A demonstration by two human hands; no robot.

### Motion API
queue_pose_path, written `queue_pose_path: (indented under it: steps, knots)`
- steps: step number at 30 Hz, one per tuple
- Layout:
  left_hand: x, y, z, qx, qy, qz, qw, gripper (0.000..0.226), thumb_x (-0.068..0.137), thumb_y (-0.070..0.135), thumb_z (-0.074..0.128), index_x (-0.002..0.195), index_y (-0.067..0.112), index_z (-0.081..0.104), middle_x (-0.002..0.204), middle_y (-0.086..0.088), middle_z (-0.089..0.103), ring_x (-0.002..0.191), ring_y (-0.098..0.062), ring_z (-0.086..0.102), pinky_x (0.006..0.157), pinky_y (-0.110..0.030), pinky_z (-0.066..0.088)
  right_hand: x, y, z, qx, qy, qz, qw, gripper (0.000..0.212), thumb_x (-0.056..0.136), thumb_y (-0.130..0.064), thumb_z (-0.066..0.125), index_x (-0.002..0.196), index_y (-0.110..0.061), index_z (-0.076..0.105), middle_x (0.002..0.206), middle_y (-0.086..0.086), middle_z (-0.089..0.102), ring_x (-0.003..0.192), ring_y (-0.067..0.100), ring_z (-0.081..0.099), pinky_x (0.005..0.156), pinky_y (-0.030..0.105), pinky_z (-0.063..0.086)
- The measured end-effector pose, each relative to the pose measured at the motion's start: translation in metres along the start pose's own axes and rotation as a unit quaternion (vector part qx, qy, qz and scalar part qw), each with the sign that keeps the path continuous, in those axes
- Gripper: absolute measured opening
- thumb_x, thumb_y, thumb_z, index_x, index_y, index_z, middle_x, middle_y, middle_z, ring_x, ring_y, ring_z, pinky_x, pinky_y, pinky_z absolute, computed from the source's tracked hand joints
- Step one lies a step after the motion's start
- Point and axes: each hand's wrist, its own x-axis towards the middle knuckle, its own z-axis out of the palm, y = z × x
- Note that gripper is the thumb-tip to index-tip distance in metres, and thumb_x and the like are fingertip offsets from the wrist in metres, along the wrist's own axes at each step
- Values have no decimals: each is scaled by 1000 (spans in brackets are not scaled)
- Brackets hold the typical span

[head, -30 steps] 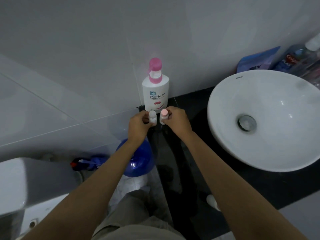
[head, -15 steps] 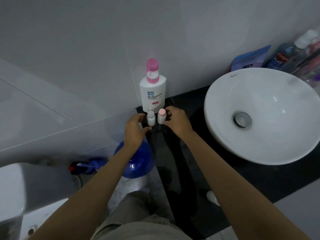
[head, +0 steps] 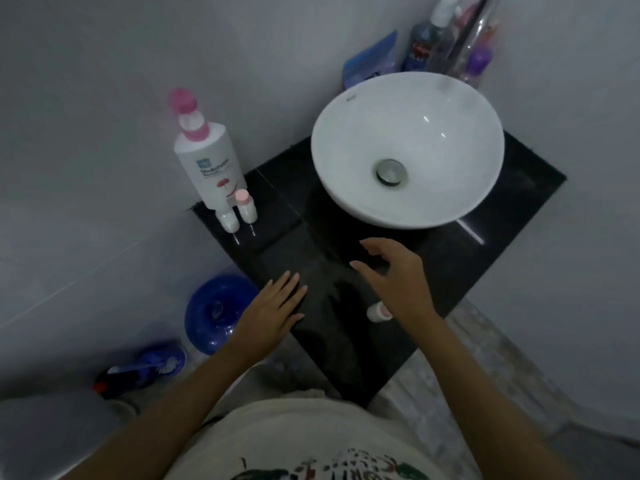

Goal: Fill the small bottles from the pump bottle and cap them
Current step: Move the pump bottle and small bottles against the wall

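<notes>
A white pump bottle [head: 209,166] with a pink pump stands at the counter's back-left corner against the wall. Two small bottles stand upright just in front of it: one with a white cap [head: 228,220] and one with a pink cap [head: 246,206]. A third small bottle [head: 378,311] lies near the counter's front edge, partly hidden by my right wrist. My left hand [head: 273,311] hovers flat with fingers spread over the counter's front-left part. My right hand [head: 391,275] is open above the counter's middle. Neither hand holds anything.
A white bowl sink [head: 407,147] sits on the black counter [head: 512,202]. Several toiletry bottles [head: 446,39] and a blue pouch [head: 370,62] stand behind it. Below to the left are a blue round container [head: 216,310], a toilet brush [head: 145,368] and a toilet's edge [head: 45,431].
Both hands let go of the two small bottles and drew back toward the counter's front. The bottles stay upright before the pump bottle. The view shifted back and to the right.
</notes>
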Motion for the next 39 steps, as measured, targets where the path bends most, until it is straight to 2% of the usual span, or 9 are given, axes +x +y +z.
queue_pose_path:
  steps: [4, 9, 13, 17, 24, 28, 32, 35, 39]
  knots:
    - [-6, -3, 9, 31, -71, -20, 997, 59, 97, 45, 19, 133, 10, 50, 140, -16, 49, 132, -34, 42, 105, -52, 37, -48, 28, -10, 3, 97, 53, 994, 48, 75, -33, 77, 115, -11, 63, 110, 1, 65, 102, 10, 59, 91, 22, 45]
    - [-9, -8, 16, 26, -83, -22, 996, 69, 99, 46, 4, 132, 7, 49, 140, -19, 48, 132, -37, 42, 105, -53, 33, -82, 52, 7, 53, 63, 145, 986, 64, 68, -48, 74, 122, -18, 57, 114, -11, 58, 106, 6, 55, 90, 21, 43]
    - [-9, -10, 18, 24, -78, -19, 996, 68, 99, 47, 4, 134, 6, 46, 142, -20, 46, 134, -38, 39, 106, -52, 30, -86, 63, 25, 40, 65, 167, 983, 49, 75, -33, 76, 118, -18, 59, 110, -10, 60, 101, 3, 55, 83, 7, 37]
    - [-10, -9, 17, 15, -75, -18, 997, 68, 99, 47, 5, 135, 6, 46, 143, -20, 45, 134, -38, 38, 106, -53, 31, -81, 62, 32, 48, 70, 154, 984, 23, 79, -21, 71, 102, -19, 65, 95, -8, 65, 90, 10, 62, 74, 7, 39]
    - [-11, -8, 16, 27, -63, -28, 997, 53, 97, 37, 40, 143, 12, 33, 154, -11, 27, 144, -29, 19, 116, -45, 12, -38, 32, 33, 113, 53, 92, 988, 24, 76, -21, 74, 98, -27, 66, 87, -14, 66, 81, -3, 62, 73, 3, 45]
    - [-12, -7, 15, 74, -35, -43, 996, 55, 91, 43, 51, 138, 13, 44, 147, -7, 41, 138, -23, 35, 110, -42, 22, 21, -7, 49, 144, -13, 31, 989, 25, 75, -19, 75, 98, -26, 67, 88, -13, 68, 84, -3, 64, 74, 6, 47]
    - [-13, -4, 26, 69, -5, -58, 996, 57, 89, 46, 55, 137, 16, 45, 146, -4, 44, 137, -19, 34, 108, -40, 25, 82, -37, 78, 126, -86, -40, 987, 25, 79, -15, 71, 104, -19, 65, 96, -9, 67, 91, 3, 63, 84, 15, 49]
    - [-12, -5, 28, 64, -23, -80, 994, 58, 88, 48, 55, 137, 18, 45, 145, -1, 45, 136, -17, 28, 107, -38, 26, 119, -47, 102, 102, -123, -47, 986, 26, 80, -11, 70, 104, -16, 64, 95, -10, 63, 88, -1, 59, 79, 3, 42]
    - [-12, -6, 37, -18, -33, -96, 995, 56, 97, 42, 36, 146, 20, 21, 155, 1, 15, 144, -17, 6, 115, -45, 10, 150, -48, 126, 102, -144, -40, 984, 24, 76, -4, 69, 92, -20, 63, 84, -9, 62, 74, -8, 55, 67, -5, 37]
